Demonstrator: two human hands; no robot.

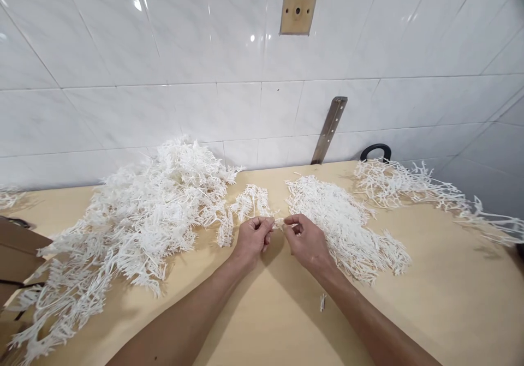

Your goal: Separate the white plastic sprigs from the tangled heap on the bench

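My left hand (254,236) and my right hand (305,239) meet near the middle of the table, both closed in a pinch. Between their fingertips stretches a small white branched plastic piece (278,223); much of it is hidden by the fingers. Left of my left hand spreads a large tangled heap of white branched sprigs (164,208), with a smaller clump (250,199) just beyond the fingers. Beside my right hand lies a pile of short loose white pieces (339,224), partly behind my wrist.
Bare, thin white branched frames (409,183) lie at the right back, near a black ring-shaped handle (375,149). A metal bracket (329,130) leans at the tiled wall (184,39). One tiny scrap (323,302) rests on the wooden table (450,300). Cardboard (20,251) stands at left.
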